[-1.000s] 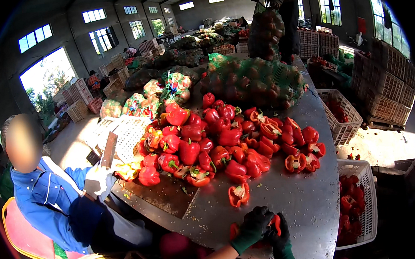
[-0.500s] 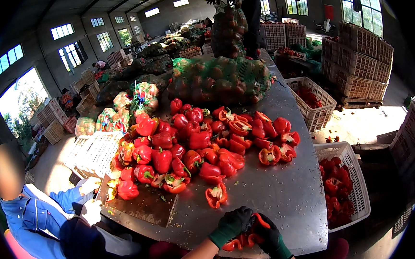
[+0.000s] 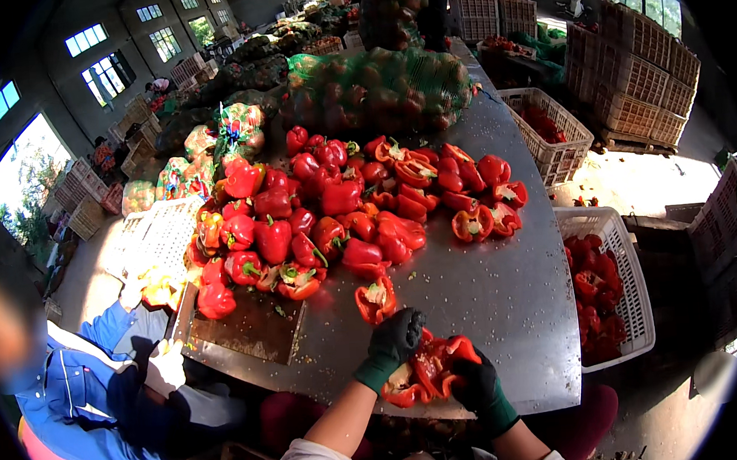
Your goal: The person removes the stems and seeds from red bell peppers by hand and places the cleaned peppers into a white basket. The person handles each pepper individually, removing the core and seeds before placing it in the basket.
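Observation:
My left hand, in a black-and-green glove, is closed above several cut red pepper pieces at the near edge of the steel table; what it grips, if anything, is hidden. My right hand, gloved alike, has its fingers closed on a red pepper piece at the right of that group. A halved pepper lies just beyond my left hand. A large heap of red peppers, whole and cut, covers the middle of the table.
A co-worker in blue sits at left beside a board and white crate. Green mesh sacks lie at the table's far end. Crates of peppers stand right, stacked crates behind. Another person stands beyond.
My hands have moved up and apart, showing more of the cut pieces between them. The camera view has shifted, so the table appears higher. The co-worker's hands have lowered relative to the board.

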### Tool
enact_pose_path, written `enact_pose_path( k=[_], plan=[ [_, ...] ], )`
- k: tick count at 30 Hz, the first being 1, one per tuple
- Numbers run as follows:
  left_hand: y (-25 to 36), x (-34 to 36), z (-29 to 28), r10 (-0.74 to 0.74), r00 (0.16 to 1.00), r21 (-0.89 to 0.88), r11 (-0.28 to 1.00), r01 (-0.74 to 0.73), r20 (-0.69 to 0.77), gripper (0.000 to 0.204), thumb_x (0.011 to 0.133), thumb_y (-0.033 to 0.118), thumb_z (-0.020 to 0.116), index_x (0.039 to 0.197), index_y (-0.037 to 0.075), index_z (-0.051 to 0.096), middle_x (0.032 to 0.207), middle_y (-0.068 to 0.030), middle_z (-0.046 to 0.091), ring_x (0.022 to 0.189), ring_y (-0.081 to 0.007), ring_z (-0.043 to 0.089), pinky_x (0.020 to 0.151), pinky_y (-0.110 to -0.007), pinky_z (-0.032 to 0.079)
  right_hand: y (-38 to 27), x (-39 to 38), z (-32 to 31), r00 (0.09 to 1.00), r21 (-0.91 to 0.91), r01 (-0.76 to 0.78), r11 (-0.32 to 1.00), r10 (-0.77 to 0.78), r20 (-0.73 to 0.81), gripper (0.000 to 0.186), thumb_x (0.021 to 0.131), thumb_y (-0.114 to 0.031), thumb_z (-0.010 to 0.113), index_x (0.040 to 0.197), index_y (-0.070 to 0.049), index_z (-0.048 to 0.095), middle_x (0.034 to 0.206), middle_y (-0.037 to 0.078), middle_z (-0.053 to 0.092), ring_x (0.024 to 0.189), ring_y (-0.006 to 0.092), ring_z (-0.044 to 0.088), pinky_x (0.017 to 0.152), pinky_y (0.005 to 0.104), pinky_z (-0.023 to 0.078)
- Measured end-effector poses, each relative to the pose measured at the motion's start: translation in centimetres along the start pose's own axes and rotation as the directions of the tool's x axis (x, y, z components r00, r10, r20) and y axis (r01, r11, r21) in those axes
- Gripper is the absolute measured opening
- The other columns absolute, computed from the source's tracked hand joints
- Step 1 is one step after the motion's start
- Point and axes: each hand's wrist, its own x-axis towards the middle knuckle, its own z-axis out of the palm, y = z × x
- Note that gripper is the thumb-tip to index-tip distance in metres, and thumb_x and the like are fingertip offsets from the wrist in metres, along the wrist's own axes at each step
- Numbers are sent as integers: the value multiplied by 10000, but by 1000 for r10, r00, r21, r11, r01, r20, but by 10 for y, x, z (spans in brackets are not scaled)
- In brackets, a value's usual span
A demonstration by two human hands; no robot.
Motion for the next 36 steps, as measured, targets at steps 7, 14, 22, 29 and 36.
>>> enact_pose_path(
  k=[7,14,22,29,36],
  plan=[
    [-11,1,-2,-133,984,42,989,139,-117,175,953,252,519,962,121,634,912,-148,678,833,-383,653,683,-471,523,8,8,3,981,-344,191,919,-190,36,409,899,-78,568,1300,-2,552,1147,86,632,1002,178,625,859,299,514],
    [-53,39,-35,-165,966,484,840,244,-201,235,966,311,482,936,128,626,912,-175,679,816,-389,658,646,-493,520,11,0,-17,948,-575,302,761,-301,100,294,880,-59,614,1169,-8,604,1069,67,645,926,175,645,834,304,522],
    [38,-23,-156,-229,705,191,972,134,671,330,917,286,662,1120,26,669,973,-147,705,856,-251,685,719,-323,542,2,-2,-22,996,-50,74,996,-77,-54,365,906,-190,662,1222,-27,577,1064,61,639,974,191,636,866,336,514],
    [72,-61,-68,-308,871,439,890,121,383,617,845,329,692,1358,58,483,1090,-174,658,982,-326,653,778,-451,543,0,-5,-6,995,-69,96,993,-96,17,406,905,-198,674,1258,-37,557,1097,42,624,941,139,597,823,294,491],
    [60,-61,-50,-114,875,567,798,-202,471,658,805,383,687,1305,25,452,898,-100,595,761,-253,641,557,-404,514,12,-4,-1,983,-227,176,958,-185,-19,542,928,-183,663,1409,-27,469,1245,72,605,1081,163,584,941,323,471]
  ],
)
